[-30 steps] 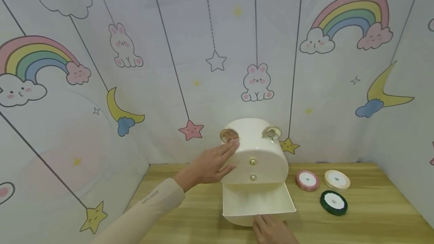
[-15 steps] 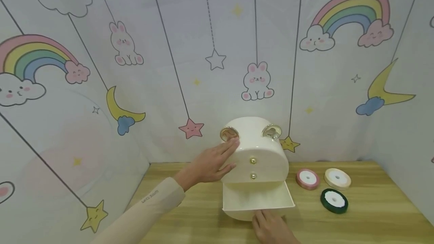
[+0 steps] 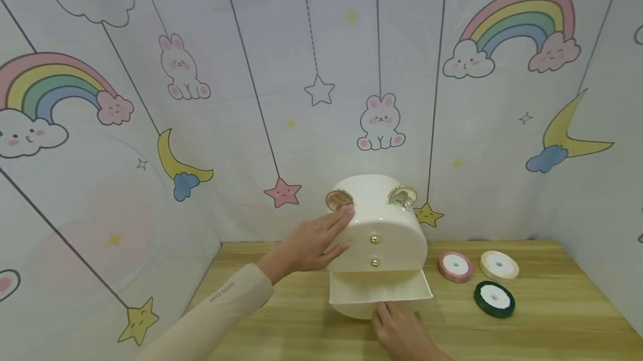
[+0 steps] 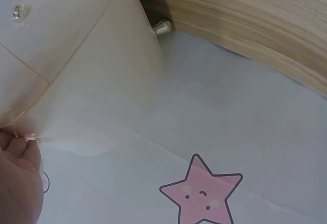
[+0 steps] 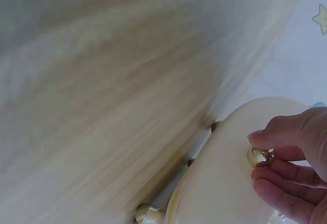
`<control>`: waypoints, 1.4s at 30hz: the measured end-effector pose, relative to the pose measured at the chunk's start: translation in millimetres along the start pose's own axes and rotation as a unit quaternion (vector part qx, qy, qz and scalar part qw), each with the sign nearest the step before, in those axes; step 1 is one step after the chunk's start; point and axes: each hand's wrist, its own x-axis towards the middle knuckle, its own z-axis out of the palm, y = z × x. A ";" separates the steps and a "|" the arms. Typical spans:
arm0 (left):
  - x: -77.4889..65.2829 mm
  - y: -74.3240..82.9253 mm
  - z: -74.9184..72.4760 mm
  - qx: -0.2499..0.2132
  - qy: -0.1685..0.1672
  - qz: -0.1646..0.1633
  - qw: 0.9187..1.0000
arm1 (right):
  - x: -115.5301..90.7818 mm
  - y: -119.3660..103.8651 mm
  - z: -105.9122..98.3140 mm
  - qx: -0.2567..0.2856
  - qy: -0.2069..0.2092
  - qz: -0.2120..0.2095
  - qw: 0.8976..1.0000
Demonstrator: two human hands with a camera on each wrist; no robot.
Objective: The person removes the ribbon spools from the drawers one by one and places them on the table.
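Observation:
A cream storage box [image 3: 377, 199] with a rounded top and two gold-rimmed ears stands on the table, its bottom drawer [image 3: 377, 287] partly pulled out. My left hand [image 3: 311, 242] rests on the box's upper left side by the left ear [image 3: 339, 199], fingers mostly straight. At the drawer's front, my right hand [image 3: 404, 328] pinches a round gold knob [image 5: 259, 156] between thumb and fingers, as the right wrist view shows. Two more gold knobs [image 3: 374, 239] sit on the closed front above. Inside the drawer, the visible part of the floor is bare.
To the right of the box lie three ribbon spools: pink [image 3: 455, 266], cream [image 3: 499, 266] and dark green [image 3: 494, 298]. The wood-grain table [image 3: 281, 322] meets a cloth backdrop [image 3: 241, 171] printed with rainbows, stars and rabbits close behind the box.
The bottom drawer has slid further into the box, its front edge moving away from me with my right hand on the knob. My left hand stays in place on the box.

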 end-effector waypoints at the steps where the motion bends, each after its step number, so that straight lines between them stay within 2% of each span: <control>1: 0.0 -0.1 0.0 0.000 -0.001 0.000 1.000 | 0.7 0.1 0.3 0.002 -0.003 0.004 1.000; 10: -2.4 -2.4 -0.5 0.009 -0.010 0.006 1.000 | 4.9 1.6 5.9 0.017 -0.055 0.022 0.998; 20: -3.1 -5.9 -4.7 0.018 -0.021 0.015 0.999 | 7.3 5.8 17.1 0.017 -0.059 0.026 0.998; 30: -3.3 -6.4 -8.4 -0.002 -0.028 0.013 1.000 | 10.3 9.0 22.0 0.019 -0.078 0.032 0.996; 38: -3.4 -6.9 -4.7 -0.027 -0.031 0.003 0.999 | 12.6 12.9 31.4 0.013 -0.089 0.038 0.995; 42: -4.0 -7.8 -2.9 -0.022 -0.023 0.007 0.999 | 15.2 14.8 35.1 0.012 -0.103 0.045 0.994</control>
